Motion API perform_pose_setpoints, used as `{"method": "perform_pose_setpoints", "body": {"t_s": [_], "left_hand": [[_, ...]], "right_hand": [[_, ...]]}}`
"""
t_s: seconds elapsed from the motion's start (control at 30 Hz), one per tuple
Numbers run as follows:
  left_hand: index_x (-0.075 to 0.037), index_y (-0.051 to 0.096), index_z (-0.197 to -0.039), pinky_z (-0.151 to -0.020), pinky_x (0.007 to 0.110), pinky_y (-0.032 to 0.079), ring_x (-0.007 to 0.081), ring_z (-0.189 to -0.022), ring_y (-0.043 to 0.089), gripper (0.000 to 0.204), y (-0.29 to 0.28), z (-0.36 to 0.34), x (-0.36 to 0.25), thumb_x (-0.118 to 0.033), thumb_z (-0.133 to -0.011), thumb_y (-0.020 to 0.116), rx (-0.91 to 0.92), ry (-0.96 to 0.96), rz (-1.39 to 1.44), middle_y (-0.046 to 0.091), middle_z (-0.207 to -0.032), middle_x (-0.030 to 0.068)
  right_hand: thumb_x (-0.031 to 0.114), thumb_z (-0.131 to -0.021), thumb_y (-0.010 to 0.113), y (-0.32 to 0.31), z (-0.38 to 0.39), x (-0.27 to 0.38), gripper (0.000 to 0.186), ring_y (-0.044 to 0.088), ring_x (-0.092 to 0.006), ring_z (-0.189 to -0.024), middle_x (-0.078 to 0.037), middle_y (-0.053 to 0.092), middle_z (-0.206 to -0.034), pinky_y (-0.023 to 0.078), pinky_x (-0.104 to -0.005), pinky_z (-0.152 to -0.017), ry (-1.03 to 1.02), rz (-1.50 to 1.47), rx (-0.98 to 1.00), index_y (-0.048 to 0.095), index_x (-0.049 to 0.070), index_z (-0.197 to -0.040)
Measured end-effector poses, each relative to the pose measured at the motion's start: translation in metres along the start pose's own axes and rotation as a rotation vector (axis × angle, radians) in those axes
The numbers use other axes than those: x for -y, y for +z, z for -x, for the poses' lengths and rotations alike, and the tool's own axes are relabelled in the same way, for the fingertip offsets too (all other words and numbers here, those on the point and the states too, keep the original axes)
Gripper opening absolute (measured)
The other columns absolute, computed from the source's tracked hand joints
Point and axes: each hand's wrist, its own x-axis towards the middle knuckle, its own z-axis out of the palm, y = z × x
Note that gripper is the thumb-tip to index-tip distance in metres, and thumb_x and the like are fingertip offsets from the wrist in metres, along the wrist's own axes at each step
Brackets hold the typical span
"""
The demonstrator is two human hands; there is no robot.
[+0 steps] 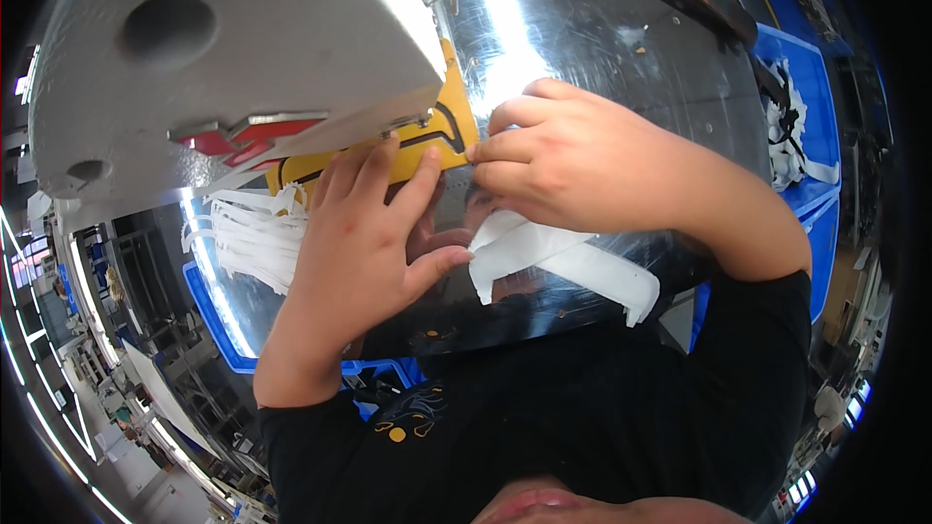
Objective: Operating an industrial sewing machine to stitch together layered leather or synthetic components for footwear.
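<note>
The shiny metal table [621, 68] fills the middle of the view, and everything here is placed by it. Off its left edge a blue bin [218, 325] shows, and above that, lying on the table's left part, a loose heap of white strips [254, 233]. Over the table's upper left hangs the grey machine head [223, 49], its lower rim close above the surface — little room remains under it.

Just under that rim lies the yellow piece [442, 131], flat on the table, with a dark line curving along it. The left hand [364, 233] lies palm down on the table beside the strips, fingers spread and stretched onto the yellow piece's near edge, pressing it flat; the thumb points right toward a white piece [558, 267]. This hand grips nothing. Its forearm runs down to the black sleeve at the table's near edge.

The right hand [573, 160] is curled, knuckles up, its fingertips pinched together at the yellow piece's right corner. Whether they hold the yellow piece or the top of the white piece cannot be told. The white piece lies flat under this hand, reaching toward the table's near right edge.

The far and right parts of the table lie bare and bright — the widest free room. Beyond its right edge a second blue bin [811, 87] holds white scraps [784, 136].
</note>
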Motion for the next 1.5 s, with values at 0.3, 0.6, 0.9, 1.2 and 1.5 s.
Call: {"method": "perform_pose_setpoints", "body": {"t_s": [0.3,0.6,0.9,1.2,1.5], "left_hand": [[-0.009,0.064,-0.156,-0.123,0.059,0.040,0.0500,-0.144,0.050,0.094,0.009,-0.013,-0.012,-0.063,-0.082,0.086,-0.030,0.083,0.051,0.052,-0.157,0.0291],[-0.016,0.062,-0.159,-0.127,0.059,0.035,0.0483,-0.151,0.047,0.094,0.009,-0.021,-0.018,-0.069,-0.084,0.081,0.035,0.151,0.106,0.048,-0.164,0.0301],[-0.018,0.064,-0.157,-0.127,0.059,0.037,0.0455,-0.149,0.052,0.087,0.021,-0.015,-0.011,-0.066,-0.086,0.079,-0.049,0.184,0.034,0.052,-0.164,0.0254],[-0.011,0.071,-0.145,-0.125,0.057,0.042,0.0363,-0.143,0.059,0.080,0.021,-0.004,-0.002,-0.065,-0.086,0.077,-0.175,0.245,-0.042,0.066,-0.146,0.0190],[-0.007,0.072,-0.142,-0.126,0.057,0.041,0.0349,-0.142,0.060,0.080,0.019,0.002,0.001,-0.059,-0.081,0.081,-0.243,0.281,-0.068,0.067,-0.145,0.0187]], "right_hand": [[0.022,-0.087,0.085,-0.007,0.011,-0.009,0.021,0.069,-0.0238,-0.107,-0.005,0.079,-0.108,0.052,-0.0388,-0.097,-0.015,-0.016,-0.018,0.079,0.006,-0.100],[0.015,-0.083,0.087,-0.003,0.012,-0.021,0.016,0.070,-0.0281,-0.091,-0.009,0.072,-0.087,0.055,-0.0417,-0.087,-0.042,-0.042,-0.178,0.076,0.004,-0.087],[0.013,-0.085,0.085,0.001,0.011,-0.042,0.014,0.070,-0.0321,-0.089,-0.010,0.069,-0.085,0.057,-0.0442,-0.082,0.050,-0.002,-0.345,0.074,0.005,-0.088],[0.017,-0.086,0.086,0.003,0.000,-0.036,0.016,0.070,-0.0328,-0.093,-0.010,0.069,-0.092,0.057,-0.0453,-0.086,0.136,0.003,-0.349,0.076,0.006,-0.093],[0.018,-0.083,0.086,-0.008,0.001,-0.040,0.022,0.071,-0.0326,-0.098,-0.009,0.069,-0.096,0.058,-0.0463,-0.089,0.201,0.133,-0.300,0.077,0.007,-0.100]]}}
